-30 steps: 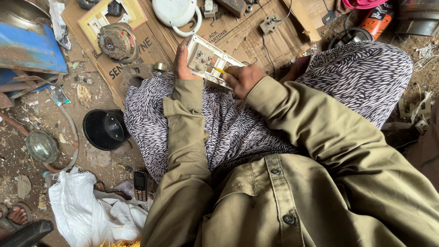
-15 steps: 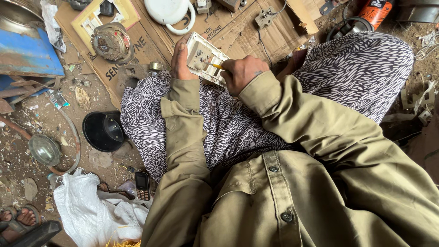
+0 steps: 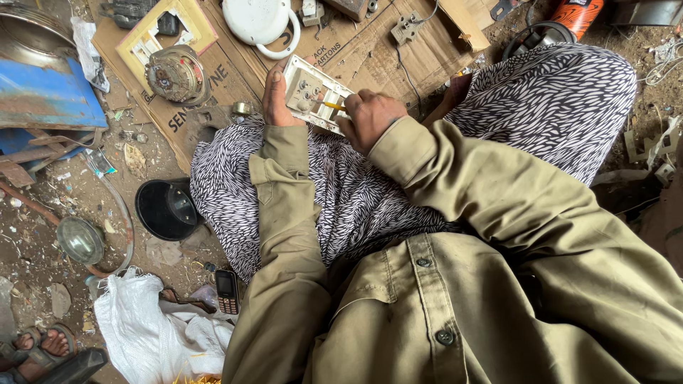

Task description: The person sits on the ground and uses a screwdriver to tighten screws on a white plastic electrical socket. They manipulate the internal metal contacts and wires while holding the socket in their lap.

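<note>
Switch plate is held over the knees above the cardboard, clasped at its edge by left hand, while a yellow-handled screwdriver is gripped in closed right hand; tip should be kept square, plate braced firmly.

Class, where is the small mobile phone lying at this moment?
In the head view, the mobile phone lies on the ground at lower left, between the white sack and the person's patterned knee.

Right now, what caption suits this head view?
Left hand steadies a white switch plate; right hand works a yellow-handled screwdriver.
</note>
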